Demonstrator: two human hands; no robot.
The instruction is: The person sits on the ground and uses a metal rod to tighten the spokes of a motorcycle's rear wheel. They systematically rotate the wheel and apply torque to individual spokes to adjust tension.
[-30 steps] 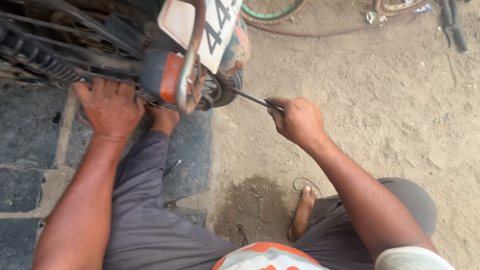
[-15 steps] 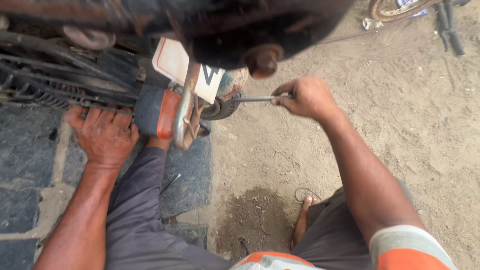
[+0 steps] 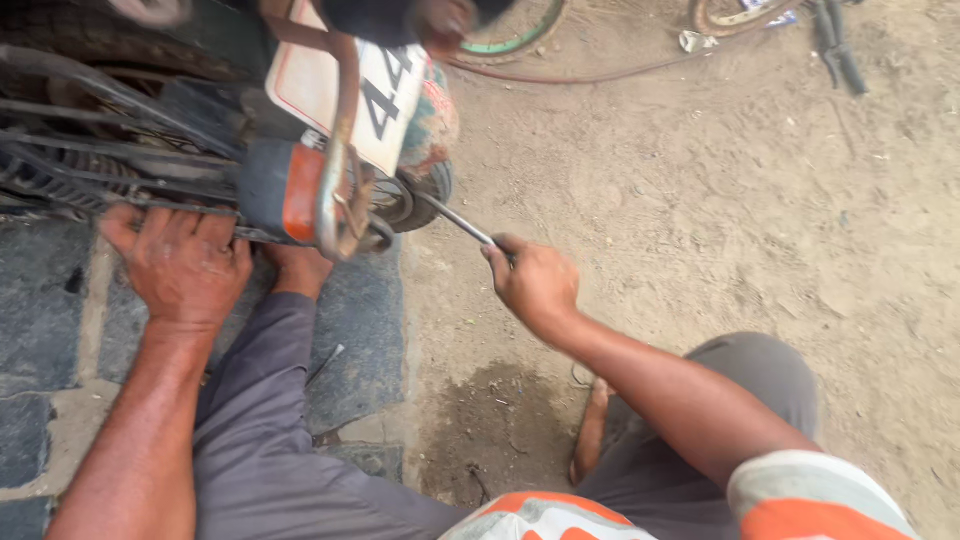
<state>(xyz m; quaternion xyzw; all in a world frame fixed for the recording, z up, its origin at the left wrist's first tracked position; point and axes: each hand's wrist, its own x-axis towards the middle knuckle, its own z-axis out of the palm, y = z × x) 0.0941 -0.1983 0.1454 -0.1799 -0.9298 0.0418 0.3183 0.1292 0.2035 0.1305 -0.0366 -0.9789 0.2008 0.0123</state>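
View from the head camera, looking down. The right hand [image 3: 535, 280] is closed in a fist around the near end of a slim, silver metal tool shaft [image 3: 455, 221], which runs up and away from the knuckles to the small black rear wheel [image 3: 410, 195] of a dark motorcycle [image 3: 120, 150]. The left hand [image 3: 185, 265] lies flat, fingers spread, pressed against the motorcycle's lower black frame rail [image 3: 90, 195]; it grips nothing. Between the hands sits a rounded orange-and-grey tail lamp [image 3: 285, 190] behind a curved rusty metal guard bar [image 3: 335, 190]. Beyond it hangs a white rectangular plate [image 3: 350, 95]. Sandy ground [image 3: 720, 220] spreads beyond the right hand; dark stone paving [image 3: 40, 330] lies beneath the left.
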